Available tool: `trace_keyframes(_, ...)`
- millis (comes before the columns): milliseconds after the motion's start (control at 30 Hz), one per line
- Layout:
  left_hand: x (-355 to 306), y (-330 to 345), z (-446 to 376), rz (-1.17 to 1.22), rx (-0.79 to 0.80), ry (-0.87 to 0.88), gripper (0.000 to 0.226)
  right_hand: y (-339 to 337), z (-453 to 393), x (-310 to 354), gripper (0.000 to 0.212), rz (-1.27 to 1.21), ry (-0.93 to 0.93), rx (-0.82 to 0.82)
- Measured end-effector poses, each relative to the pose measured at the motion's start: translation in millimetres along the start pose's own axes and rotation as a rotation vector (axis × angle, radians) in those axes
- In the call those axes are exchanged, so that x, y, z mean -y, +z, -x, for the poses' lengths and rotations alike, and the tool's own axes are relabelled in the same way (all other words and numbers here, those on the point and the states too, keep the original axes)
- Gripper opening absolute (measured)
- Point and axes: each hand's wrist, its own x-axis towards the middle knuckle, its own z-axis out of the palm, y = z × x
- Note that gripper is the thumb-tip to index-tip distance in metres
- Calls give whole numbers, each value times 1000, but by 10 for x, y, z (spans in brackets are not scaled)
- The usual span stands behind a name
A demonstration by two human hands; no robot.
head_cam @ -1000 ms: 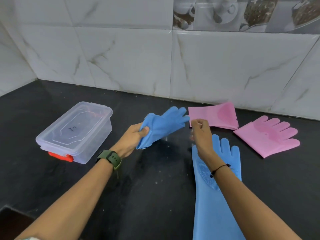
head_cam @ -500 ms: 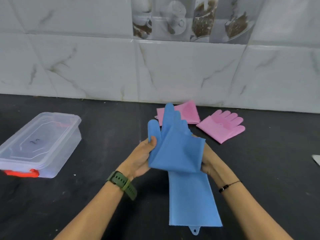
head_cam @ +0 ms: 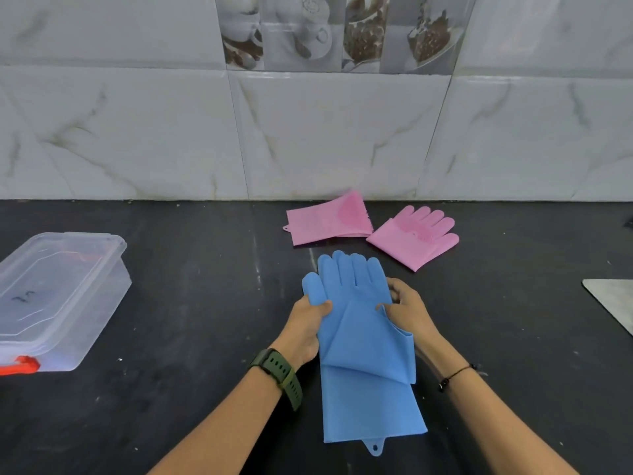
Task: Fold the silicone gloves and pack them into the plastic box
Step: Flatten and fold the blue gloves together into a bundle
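Two blue silicone gloves lie stacked on the black counter. The upper blue glove (head_cam: pixel 356 313) points its fingers at the wall, and its cuff is creased over the lower blue glove (head_cam: pixel 371 409). My left hand (head_cam: pixel 305 329) pinches the upper glove's left edge by the thumb. My right hand (head_cam: pixel 409 311) grips its right edge. Near the wall lie a folded pink glove (head_cam: pixel 325 222) and a second folded pink glove (head_cam: pixel 414 240). The clear plastic box (head_cam: pixel 58 296) with a red latch stands at the left, lid on.
A tiled wall (head_cam: pixel 308 138) closes off the back of the counter. A grey flat board corner (head_cam: pixel 613 299) shows at the right edge. Bare black counter (head_cam: pixel 205 303) lies between the box and the gloves.
The blue glove that I held up in the air has come down flat onto the other blue glove, fingers toward the wall. Both hands lowered with it. The view shifted right.
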Motion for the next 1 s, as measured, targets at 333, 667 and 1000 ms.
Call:
trace_keyframes(333, -42, 28, -75, 15, -52, 82, 39, 83, -127, 90, 60, 89, -142, -74)
trace_keyframes(667, -142, 32, -165, -8, -104, 1, 22, 151, -208, 108, 51, 144, -75, -154)
trace_keyframes(1000, -199, 12, -215, -379, -272, 41, 19, 154, -178, 93, 53, 228, -68, -283)
